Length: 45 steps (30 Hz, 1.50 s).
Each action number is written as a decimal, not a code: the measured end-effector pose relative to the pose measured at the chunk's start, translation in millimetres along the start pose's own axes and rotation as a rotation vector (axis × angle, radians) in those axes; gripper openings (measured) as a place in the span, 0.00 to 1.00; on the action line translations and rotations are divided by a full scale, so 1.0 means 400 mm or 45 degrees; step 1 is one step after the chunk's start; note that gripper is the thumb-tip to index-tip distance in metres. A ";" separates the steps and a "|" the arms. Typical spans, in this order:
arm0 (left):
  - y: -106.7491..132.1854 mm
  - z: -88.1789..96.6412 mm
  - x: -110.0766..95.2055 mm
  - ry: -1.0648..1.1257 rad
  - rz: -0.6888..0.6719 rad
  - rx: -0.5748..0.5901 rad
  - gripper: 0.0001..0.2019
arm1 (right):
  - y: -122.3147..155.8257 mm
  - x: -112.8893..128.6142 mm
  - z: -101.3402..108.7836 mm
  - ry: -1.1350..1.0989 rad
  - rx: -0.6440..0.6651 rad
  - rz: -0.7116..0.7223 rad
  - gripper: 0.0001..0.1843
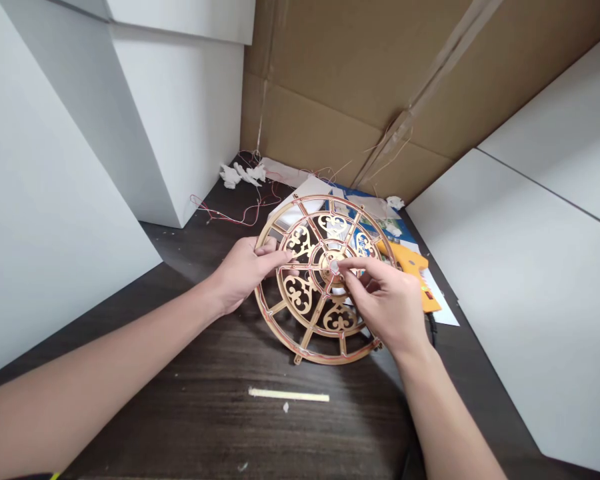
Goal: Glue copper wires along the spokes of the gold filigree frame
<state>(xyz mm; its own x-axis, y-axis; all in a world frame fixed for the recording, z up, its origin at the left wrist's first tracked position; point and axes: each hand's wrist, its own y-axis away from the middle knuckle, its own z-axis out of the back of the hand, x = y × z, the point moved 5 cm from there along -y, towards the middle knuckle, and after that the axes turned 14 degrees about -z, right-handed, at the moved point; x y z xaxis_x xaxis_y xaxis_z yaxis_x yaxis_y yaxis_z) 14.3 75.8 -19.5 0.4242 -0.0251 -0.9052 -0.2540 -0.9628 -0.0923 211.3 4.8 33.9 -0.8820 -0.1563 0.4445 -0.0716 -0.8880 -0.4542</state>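
A round, gold-coloured wheel-shaped frame (300, 294) with spokes, rings and scroll cut-outs is held up at a tilt over the dark table. Red and white wires run along its rings and spokes. My left hand (243, 270) is closed around its left side, the thumb lying on a spoke and fingers behind. At the hub, my right hand (387, 300) pinches a small whitish piece (335, 267); its exact kind is unclear. An orange-yellow glue gun (423, 277) lies on the table behind my right hand, partly hidden by it.
A pale stick (289, 395) lies on the dark table (195, 413) nearby, with a tiny white scrap (286, 407). Crumpled tissue (240, 175), loose thin wires (237, 220) and papers lie at the back. Cardboard (330, 87) and white panels (545, 267) wall in the table.
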 end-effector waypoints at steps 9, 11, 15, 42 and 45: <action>0.000 0.004 0.002 -0.035 0.012 -0.003 0.28 | -0.001 0.002 -0.010 0.018 0.171 -0.100 0.12; 0.001 0.003 0.004 -0.028 0.012 0.012 0.28 | 0.003 0.002 -0.005 0.027 0.218 -0.103 0.15; 0.002 0.001 0.003 -0.015 0.003 0.027 0.28 | 0.006 -0.004 0.000 0.059 0.223 -0.095 0.19; 0.005 -0.005 -0.009 0.016 0.023 -0.011 0.30 | 0.004 -0.009 -0.002 0.052 0.006 0.066 0.05; 0.003 -0.005 -0.012 0.025 0.020 -0.005 0.31 | 0.005 -0.008 -0.003 0.072 -0.008 0.101 0.06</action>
<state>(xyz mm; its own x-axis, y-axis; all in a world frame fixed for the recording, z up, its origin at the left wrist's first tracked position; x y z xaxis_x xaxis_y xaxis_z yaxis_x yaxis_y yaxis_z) 13.7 74.3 -14.4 0.4374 -0.0458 -0.8981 -0.2572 -0.9633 -0.0762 213.3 4.2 30.7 -0.9098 -0.2012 0.3630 -0.0032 -0.8711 -0.4910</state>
